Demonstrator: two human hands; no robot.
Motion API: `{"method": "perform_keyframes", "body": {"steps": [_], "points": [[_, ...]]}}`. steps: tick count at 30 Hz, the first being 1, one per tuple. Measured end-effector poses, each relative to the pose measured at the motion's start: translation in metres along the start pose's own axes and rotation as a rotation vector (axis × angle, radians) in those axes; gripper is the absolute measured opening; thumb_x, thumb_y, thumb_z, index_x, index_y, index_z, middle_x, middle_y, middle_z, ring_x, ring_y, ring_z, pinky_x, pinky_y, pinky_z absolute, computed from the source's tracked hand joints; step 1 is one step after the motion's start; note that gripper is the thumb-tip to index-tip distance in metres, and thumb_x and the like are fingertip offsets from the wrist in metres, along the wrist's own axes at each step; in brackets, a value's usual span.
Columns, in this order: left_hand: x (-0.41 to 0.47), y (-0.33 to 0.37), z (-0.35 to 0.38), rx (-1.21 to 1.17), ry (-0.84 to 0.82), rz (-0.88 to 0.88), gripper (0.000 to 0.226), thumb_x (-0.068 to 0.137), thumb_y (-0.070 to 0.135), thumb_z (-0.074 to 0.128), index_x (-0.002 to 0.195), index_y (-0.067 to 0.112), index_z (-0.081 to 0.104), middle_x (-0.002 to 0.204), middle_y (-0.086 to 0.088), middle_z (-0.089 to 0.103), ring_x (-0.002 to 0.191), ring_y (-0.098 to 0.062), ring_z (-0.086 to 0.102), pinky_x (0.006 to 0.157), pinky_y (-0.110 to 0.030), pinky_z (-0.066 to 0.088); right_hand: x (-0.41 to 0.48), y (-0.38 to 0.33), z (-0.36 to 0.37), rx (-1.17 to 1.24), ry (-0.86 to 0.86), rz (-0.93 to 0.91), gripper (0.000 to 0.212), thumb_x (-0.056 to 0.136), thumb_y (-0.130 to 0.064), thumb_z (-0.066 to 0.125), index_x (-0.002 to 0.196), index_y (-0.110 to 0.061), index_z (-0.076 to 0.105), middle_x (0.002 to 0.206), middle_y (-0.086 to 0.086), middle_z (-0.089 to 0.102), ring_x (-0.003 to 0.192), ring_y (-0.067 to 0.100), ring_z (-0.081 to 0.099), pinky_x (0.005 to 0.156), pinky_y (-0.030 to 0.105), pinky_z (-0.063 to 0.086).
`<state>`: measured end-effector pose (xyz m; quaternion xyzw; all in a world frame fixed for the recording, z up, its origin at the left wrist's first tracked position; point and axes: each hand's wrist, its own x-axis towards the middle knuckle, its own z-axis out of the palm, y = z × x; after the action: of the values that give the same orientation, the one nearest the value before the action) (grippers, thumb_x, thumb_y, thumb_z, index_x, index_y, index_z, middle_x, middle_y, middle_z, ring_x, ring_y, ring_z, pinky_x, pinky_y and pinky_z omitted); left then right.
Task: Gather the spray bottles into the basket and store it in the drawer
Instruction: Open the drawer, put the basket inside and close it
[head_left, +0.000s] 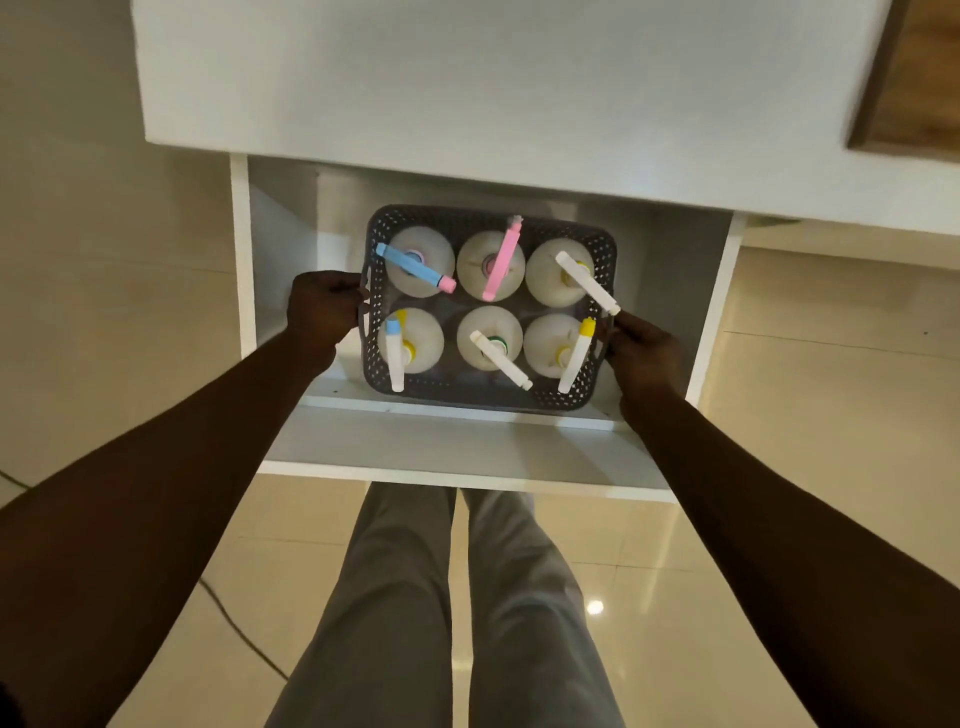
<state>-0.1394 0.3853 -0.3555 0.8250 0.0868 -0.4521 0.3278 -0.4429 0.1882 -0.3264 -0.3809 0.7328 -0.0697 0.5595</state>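
A grey perforated basket (470, 400) is inside the open white drawer (457, 457), just below a white cabinet top. It holds several white spray bottles standing upright in two rows, with blue (413, 267), pink (501, 260), white (587, 283) and yellow-tipped (576, 356) spray heads. My left hand (322, 312) grips the basket's left handle. My right hand (641, 348) grips its right rim. Whether the basket rests on the drawer floor or hangs just above it cannot be told.
The white cabinet top (467, 78) overhangs the back of the drawer. A wooden panel (914, 78) is at the upper right. Glossy beige floor tiles (805, 389) surround the drawer, my grey-trousered legs (457, 597) stand below it, and a thin cable (239, 634) runs across the floor at the left.
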Motion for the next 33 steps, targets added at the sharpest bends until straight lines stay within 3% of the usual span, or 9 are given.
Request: {"method": "perform_keyframes", "body": {"steps": [3,9,17,22,23,25,27,31,33], "points": [[0.010,-0.011,0.004,0.011,0.017,-0.016,0.029,0.091,-0.010,0.065,0.117,-0.005,0.077,0.106,-0.026,0.075,0.096,-0.040,0.073,0.100,-0.059,0.060,0.007,0.005,0.003,0.007,-0.003,0.008,0.033,0.100,0.001,0.065,0.131,-0.003,0.072,0.128,0.019,0.074,0.124,0.036,0.069,0.112,0.048,0.053],[0.020,-0.024,0.007,0.026,-0.001,-0.011,0.029,0.095,-0.008,0.063,0.115,0.007,0.077,0.086,-0.009,0.073,0.096,-0.034,0.068,0.107,-0.059,0.056,0.021,0.016,0.013,-0.002,0.026,0.044,0.033,0.098,0.001,0.067,0.130,-0.004,0.073,0.128,0.019,0.074,0.125,0.037,0.068,0.112,0.051,0.053],[0.026,-0.020,0.006,0.112,-0.029,0.052,0.031,0.097,-0.007,0.059,0.124,-0.003,0.074,0.098,-0.014,0.073,0.097,-0.033,0.064,0.103,-0.053,0.055,0.029,0.021,0.021,-0.036,0.011,0.047,0.032,0.099,-0.002,0.068,0.129,-0.009,0.074,0.127,0.013,0.075,0.121,0.031,0.070,0.109,0.046,0.056],[0.024,-0.013,0.003,0.122,-0.047,0.047,0.030,0.100,-0.002,0.059,0.125,0.002,0.074,0.116,-0.015,0.074,0.111,-0.034,0.069,0.112,-0.053,0.053,0.031,0.024,0.020,-0.091,-0.038,0.035,0.043,0.095,0.011,0.060,0.130,-0.008,0.074,0.096,-0.006,0.077,0.084,0.011,0.069,0.066,0.014,0.057],[0.021,-0.011,0.002,0.119,-0.045,0.034,0.032,0.101,0.000,0.059,0.129,0.003,0.072,0.125,-0.017,0.074,0.119,-0.036,0.068,0.115,-0.052,0.052,0.030,0.023,0.019,-0.098,-0.062,0.049,0.046,0.093,0.013,0.059,0.131,-0.009,0.073,0.099,-0.006,0.078,0.089,0.013,0.071,0.070,0.015,0.059],[0.012,-0.009,0.000,0.107,-0.020,0.002,0.041,0.101,-0.001,0.058,0.142,0.006,0.063,0.143,-0.016,0.067,0.133,-0.034,0.063,0.120,-0.048,0.047,0.024,0.020,0.014,-0.094,-0.096,0.079,0.052,0.093,0.013,0.061,0.140,-0.009,0.066,0.126,0.004,0.075,0.116,0.023,0.070,0.097,0.032,0.061],[-0.011,-0.009,-0.009,0.135,0.031,0.061,0.047,0.100,-0.002,0.060,0.145,0.010,0.061,0.145,-0.012,0.066,0.133,-0.028,0.063,0.120,-0.042,0.048,0.010,0.015,0.005,-0.153,-0.095,0.065,0.057,0.096,0.009,0.061,0.149,-0.011,0.057,0.148,0.009,0.063,0.136,0.027,0.060,0.116,0.045,0.050],[-0.082,-0.024,-0.046,0.305,0.199,0.461,0.042,0.097,-0.004,0.061,0.132,0.019,0.068,0.128,-0.012,0.068,0.104,-0.020,0.067,0.086,-0.003,0.049,-0.044,0.012,-0.040,-0.407,-0.093,-0.221,0.046,0.100,-0.003,0.060,0.145,-0.016,0.062,0.145,0.004,0.066,0.130,0.016,0.063,0.111,0.025,0.047],[-0.112,-0.034,-0.070,0.388,0.292,0.567,0.042,0.097,0.002,0.062,0.128,0.030,0.064,0.119,0.008,0.059,0.100,-0.023,0.065,0.081,-0.012,0.054,-0.071,0.017,-0.070,-0.481,-0.030,-0.329,0.040,0.101,-0.008,0.060,0.139,-0.019,0.066,0.140,0.001,0.069,0.126,0.014,0.065,0.105,0.015,0.048]]}}
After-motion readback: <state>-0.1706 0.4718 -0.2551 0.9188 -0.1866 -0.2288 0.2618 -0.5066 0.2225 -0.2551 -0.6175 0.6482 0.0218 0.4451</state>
